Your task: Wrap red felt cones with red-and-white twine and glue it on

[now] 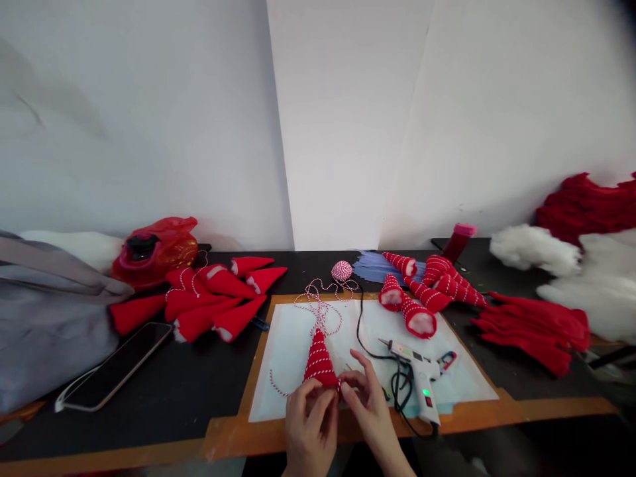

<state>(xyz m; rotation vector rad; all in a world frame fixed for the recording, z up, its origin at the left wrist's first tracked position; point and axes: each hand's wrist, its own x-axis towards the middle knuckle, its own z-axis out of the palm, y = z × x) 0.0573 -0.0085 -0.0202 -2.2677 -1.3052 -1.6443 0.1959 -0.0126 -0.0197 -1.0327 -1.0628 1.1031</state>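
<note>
Head view takes in a black surface (322, 273) edged with brown tape, a grey bag (54, 338) at far left, and a white sheet (281, 351) at lower centre. White stuffing (591, 291) lies at the right. Plain red cones (209, 322) are heaped left of centre; finished-looking striped cones (450, 285) lie right of centre, some on the sheet. At the bottom centre, the left hand (309, 427) and right hand (370, 407) meet at a twine-wound red cone (319, 363), which lies over the sheet, tip toward the top of the frame. The left fingers are together, clamped on its wide lower end; the right thumb and a fingertip close on that end's right corner, another finger raised apart. A phone (119, 368) lies at lower left, a white glue gun (422, 377) with its green light lit at lower right. Loose red-and-white twine (318, 308) trails above the cone toward a ball (342, 270) at upper centre.
</note>
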